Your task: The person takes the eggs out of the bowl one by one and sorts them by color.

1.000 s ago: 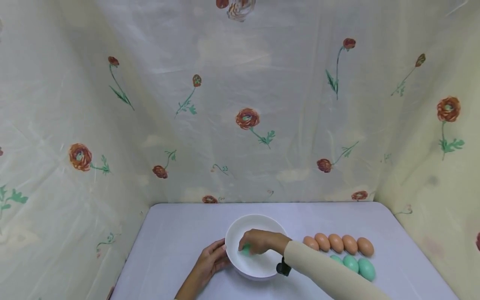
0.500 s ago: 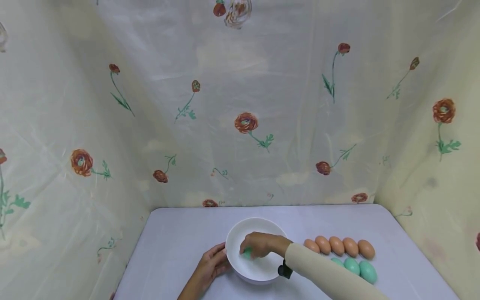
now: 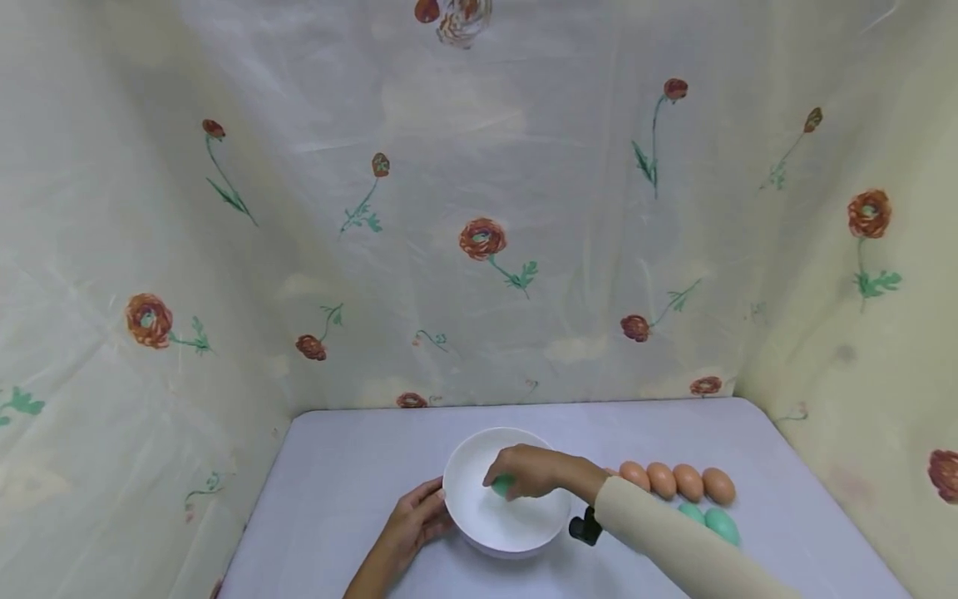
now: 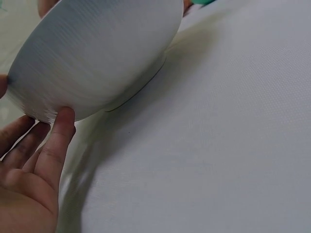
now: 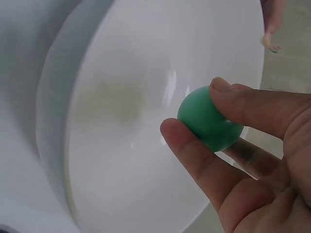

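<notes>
A white bowl [image 3: 479, 528] stands at the middle of the table, in front of me. My left hand [image 3: 414, 520] holds it at its left side, with fingers [image 4: 63, 126] against the outer wall and a fingertip at the rim. Over the inside of the bowl, my right hand [image 3: 526, 472] pinches a green egg [image 5: 204, 119] between thumb and fingertips. The egg appears clear of the bowl's inner wall. To the right, brown eggs [image 3: 688, 482] lie in a row, with green eggs [image 3: 722, 526] in front of them. My right sleeve hides part of both rows.
The table [image 3: 337, 466] has a pale cover and rounded far corners. Flower-printed sheeting [image 3: 554, 316] hangs behind it and along both sides. My right sleeve [image 3: 666, 532] crosses the table's right half, with a dark wrist device [image 3: 586, 527] beneath the cuff.
My right hand and the green egg have shifted slightly right and up over the bowl. The sleeve now covers more of the eggs. The left hand keeps its place on the bowl.
</notes>
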